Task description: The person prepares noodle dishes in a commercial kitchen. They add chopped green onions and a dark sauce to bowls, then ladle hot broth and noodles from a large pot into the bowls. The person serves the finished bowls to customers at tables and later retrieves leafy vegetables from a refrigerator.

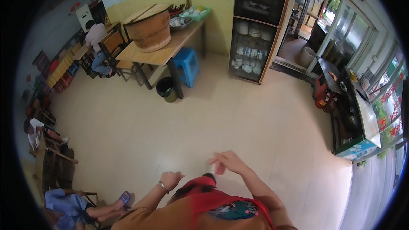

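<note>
My left hand [171,180], a bracelet at its wrist, is curled into a loose fist in front of my body, with nothing visible in it. My right hand [227,163] hangs in the air to its right, fingers bent, apart and slightly blurred, and no held thing shows. Below both hands are my red apron [201,195] and part of a dark shoe [210,176]. Neither hand touches furniture. Ahead, a wooden table [188,38] carries a large lidded wooden tub [148,28], a metal basin [180,22] of dishes and a green basket [195,13].
A blue stool [186,67] and a bin [166,89] stand by the table. Right of it are a glass-door dish cabinet [250,48], an open doorway [292,48] and a counter [367,118]. Seated people [68,203] line the left side. Tiled floor [207,118] lies between.
</note>
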### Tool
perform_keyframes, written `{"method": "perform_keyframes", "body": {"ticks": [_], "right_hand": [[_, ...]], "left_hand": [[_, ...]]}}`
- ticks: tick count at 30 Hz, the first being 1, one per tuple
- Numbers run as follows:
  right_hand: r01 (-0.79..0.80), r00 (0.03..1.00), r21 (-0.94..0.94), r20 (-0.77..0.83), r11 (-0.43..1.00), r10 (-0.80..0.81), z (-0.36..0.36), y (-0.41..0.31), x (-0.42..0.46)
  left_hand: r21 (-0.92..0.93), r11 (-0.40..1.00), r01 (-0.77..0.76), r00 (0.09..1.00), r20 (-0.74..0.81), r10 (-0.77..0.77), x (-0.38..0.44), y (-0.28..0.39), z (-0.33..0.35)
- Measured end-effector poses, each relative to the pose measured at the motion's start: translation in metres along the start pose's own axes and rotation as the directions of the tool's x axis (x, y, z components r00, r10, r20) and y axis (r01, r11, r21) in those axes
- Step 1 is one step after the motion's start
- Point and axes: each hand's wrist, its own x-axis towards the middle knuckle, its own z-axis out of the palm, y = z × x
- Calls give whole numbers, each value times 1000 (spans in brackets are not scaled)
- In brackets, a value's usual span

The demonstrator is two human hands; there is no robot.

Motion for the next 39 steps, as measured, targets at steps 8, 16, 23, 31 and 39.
{"method": "perform_keyframes", "body": {"ticks": [8, 16, 23, 31, 39], "right_hand": [[298, 626, 155, -776, 942, -70, -251, -5, -87], [415, 144, 316, -949, 853, 281, -381, 27, -183], [190, 363, 151, -929, 970, 73, -609, -59, -126], [304, 748, -103, -590, 947, -304, -811, -225, 67], [-10, 940, -243, -333, 970, -74, -910, -241, 156]], "left_hand": [[-162, 885, -437, 871, -321, 372, 333, 101, -134], [-205, 359, -911, 413, -497, 763, 589, 322, -302], [-350, 396, -849, 528, -532, 662, 765, 410, -361], [-356, 451, -818, 565, -640, 521, 967, 461, -433], [-296, 545, -785, 485, -840, 242, 1126, 500, -458]]}}
